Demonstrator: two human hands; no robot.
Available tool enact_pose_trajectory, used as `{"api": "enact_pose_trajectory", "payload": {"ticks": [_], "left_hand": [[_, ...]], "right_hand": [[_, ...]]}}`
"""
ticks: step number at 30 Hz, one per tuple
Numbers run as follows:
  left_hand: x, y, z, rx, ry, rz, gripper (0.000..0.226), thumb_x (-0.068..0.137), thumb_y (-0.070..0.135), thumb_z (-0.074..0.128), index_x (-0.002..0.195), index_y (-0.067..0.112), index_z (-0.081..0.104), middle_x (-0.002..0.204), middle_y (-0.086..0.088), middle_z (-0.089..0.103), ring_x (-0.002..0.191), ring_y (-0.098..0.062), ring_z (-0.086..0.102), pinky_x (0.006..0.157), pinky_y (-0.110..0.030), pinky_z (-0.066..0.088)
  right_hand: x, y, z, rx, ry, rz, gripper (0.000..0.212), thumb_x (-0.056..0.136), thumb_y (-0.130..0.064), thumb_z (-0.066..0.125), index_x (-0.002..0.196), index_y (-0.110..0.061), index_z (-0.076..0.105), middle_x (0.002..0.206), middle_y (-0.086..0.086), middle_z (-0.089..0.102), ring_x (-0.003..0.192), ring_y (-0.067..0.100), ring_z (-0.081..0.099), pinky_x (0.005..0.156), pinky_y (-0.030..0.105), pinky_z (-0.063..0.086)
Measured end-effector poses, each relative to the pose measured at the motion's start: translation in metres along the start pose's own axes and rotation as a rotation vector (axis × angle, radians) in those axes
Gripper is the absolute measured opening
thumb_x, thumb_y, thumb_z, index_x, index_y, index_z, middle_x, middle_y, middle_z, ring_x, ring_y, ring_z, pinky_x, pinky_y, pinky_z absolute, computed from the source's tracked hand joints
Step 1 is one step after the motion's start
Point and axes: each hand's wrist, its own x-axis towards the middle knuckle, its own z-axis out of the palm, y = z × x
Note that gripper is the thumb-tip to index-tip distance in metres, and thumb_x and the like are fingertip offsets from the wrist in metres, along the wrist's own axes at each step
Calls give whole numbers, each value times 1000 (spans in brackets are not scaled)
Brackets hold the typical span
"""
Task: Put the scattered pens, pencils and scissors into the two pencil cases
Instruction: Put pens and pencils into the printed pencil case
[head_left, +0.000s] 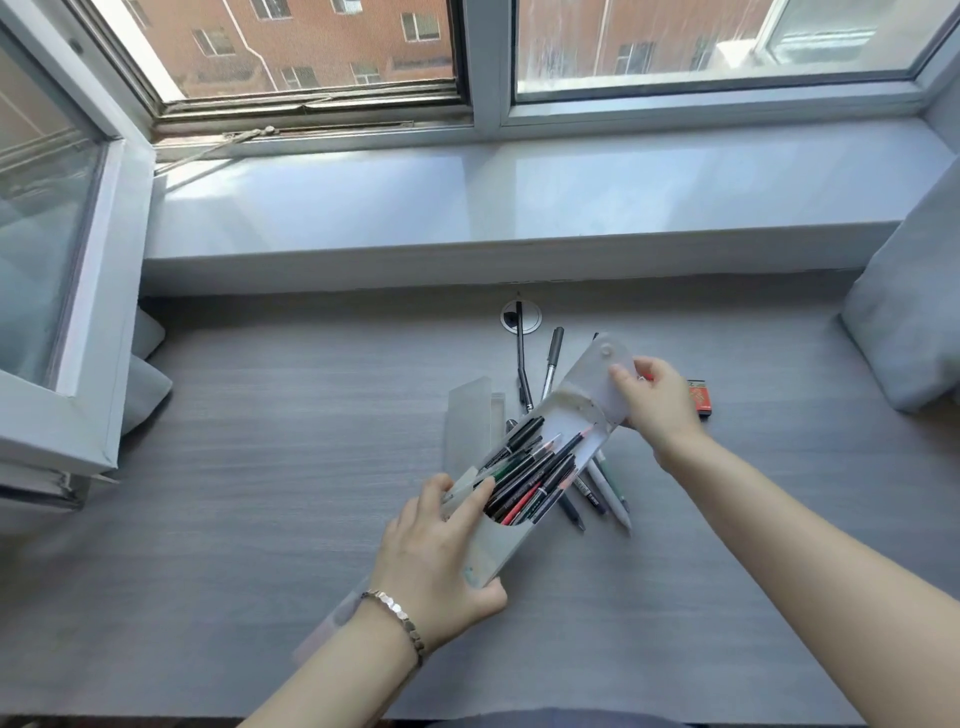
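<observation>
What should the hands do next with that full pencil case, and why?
Probably fold the flap down and snap it shut: the pencil case looks packed with pens, the right hand already pinches the flap, and the left hand steadies the case. Loose pens remain on the desk.

Frosted grey pencil case (582, 400), grey wood-grain desk (260, 467), red-orange box (700, 399)
</observation>
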Motion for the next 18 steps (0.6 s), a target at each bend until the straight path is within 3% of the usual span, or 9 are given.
{"api": "enact_pose_trajectory", "payload": {"ticks": [2,4,6,8,10,11,13,15,18], "left_hand": [[0,2,-1,23,-3,8,83,42,51,47,123,33,44,118,-8,57,87,-29,64,67,-39,54],[0,1,-1,44,-12,25,83,42,49,46,123,32,43,125,-4,57,80,-25,64,63,-35,54],[0,0,0,39,-24,52,83,45,48,46,126,34,41,139,4,47,81,-24,61,68,-32,52],[1,1,-1,46,-88,63,85,52,47,48,135,40,30,148,22,16,96,-22,53,83,-29,43],[2,6,-1,64,-157,48,86,58,49,46,139,44,15,141,33,-7,108,-18,43,92,-24,35],[3,9,-1,68,-159,48,87,59,49,44,139,45,12,141,34,-9,109,-17,41,93,-24,34],[5,11,-2,63,-152,49,88,58,50,44,139,46,11,142,34,-7,108,-17,41,94,-24,36],[6,12,-2,62,-139,49,88,58,49,46,139,46,13,138,36,-6,104,-18,43,92,-25,38],[8,11,-3,45,-20,121,85,50,47,48,133,42,29,142,26,21,81,-22,53,74,-31,50]], "right_hand": [[4,6,0,76,41,98,39,90,-20,56,124,-1,50,110,7,55,97,24,57,95,49,50],[8,12,-1,97,81,93,35,89,-18,57,119,0,54,111,11,60,95,25,58,95,51,49],[6,14,-2,73,106,43,34,88,-17,58,118,-1,55,107,12,61,95,23,57,92,40,50],[-1,15,0,-157,180,-113,34,86,-11,59,119,-5,54,106,8,55,97,20,50,83,28,41],[-11,14,3,-513,294,-493,34,77,5,61,109,-6,59,99,12,53,92,28,48,80,33,42],[-15,14,6,-624,264,-701,34,71,14,60,100,-4,64,90,15,56,84,31,52,74,40,48],[-19,19,10,-718,-10,-984,31,67,18,59,86,-4,68,74,15,60,65,31,58,52,41,53],[-28,18,15,-734,-288,-1050,24,75,2,55,87,-10,71,75,10,62,63,27,60,49,32,52],[-38,18,20,-800,-425,-1095,24,78,-24,52,88,-21,73,79,5,63,66,20,61,48,23,46]]}}
